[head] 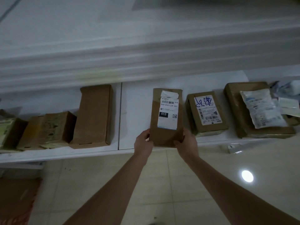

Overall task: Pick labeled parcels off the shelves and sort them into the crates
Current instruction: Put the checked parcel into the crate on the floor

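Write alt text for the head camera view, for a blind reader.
The left hand and right hand grip the near end of a brown parcel labelled 010 at a white shelf. A plain box lies to its left, a blue-scrawled box to its right.

**Two bare arms and hands**

We see our own two arms, uncovered from the lower edge of the view to the fingertips. The left forearm (113, 184) and right forearm (227, 184) are slim and smooth, narrowing at the wrists. The left hand (143, 140) and right hand (186, 143) are bare too, seen in dim light.
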